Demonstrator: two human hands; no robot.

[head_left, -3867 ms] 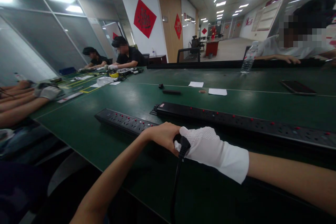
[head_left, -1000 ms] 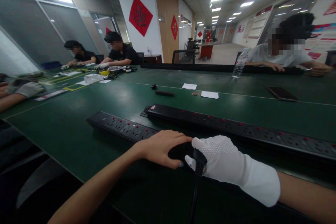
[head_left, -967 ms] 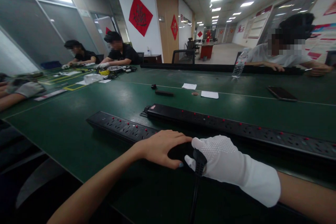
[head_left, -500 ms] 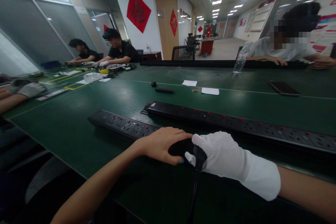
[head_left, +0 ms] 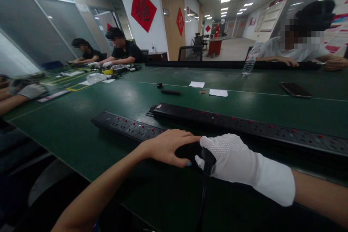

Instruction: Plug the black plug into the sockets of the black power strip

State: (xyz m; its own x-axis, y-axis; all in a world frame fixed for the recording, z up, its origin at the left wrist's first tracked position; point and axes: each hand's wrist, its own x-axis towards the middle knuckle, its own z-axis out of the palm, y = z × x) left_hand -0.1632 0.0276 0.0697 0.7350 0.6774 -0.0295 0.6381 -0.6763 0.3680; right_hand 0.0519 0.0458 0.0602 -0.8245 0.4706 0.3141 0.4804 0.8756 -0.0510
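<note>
A black power strip (head_left: pixel 126 126) with red lights and rows of sockets lies on the green table in front of me. My left hand (head_left: pixel 168 148), bare, is laid across it, fingers over the top and thumb along the near side. My right hand (head_left: pixel 231 157), in a white dotted glove, is closed around a black plug (head_left: pixel 208 156) at the strip, touching my left fingertips. From the plug a thick black cord (head_left: pixel 202 199) hangs down toward me. The plug's pins are hidden, so I cannot tell whether they are in a socket.
A second, longer power strip (head_left: pixel 233 123) lies just beyond. Farther back are paper slips (head_left: pixel 218 92), a small black bar (head_left: pixel 170 92), a phone (head_left: pixel 295 90) and a water bottle (head_left: pixel 249 61). Co-workers sit across the table and at the left, where a gloved hand (head_left: pixel 32 91) rests.
Both hands keep nearly the same pose. The gloved right hand with the plug has shifted very slightly to the right; the view has moved a little.
</note>
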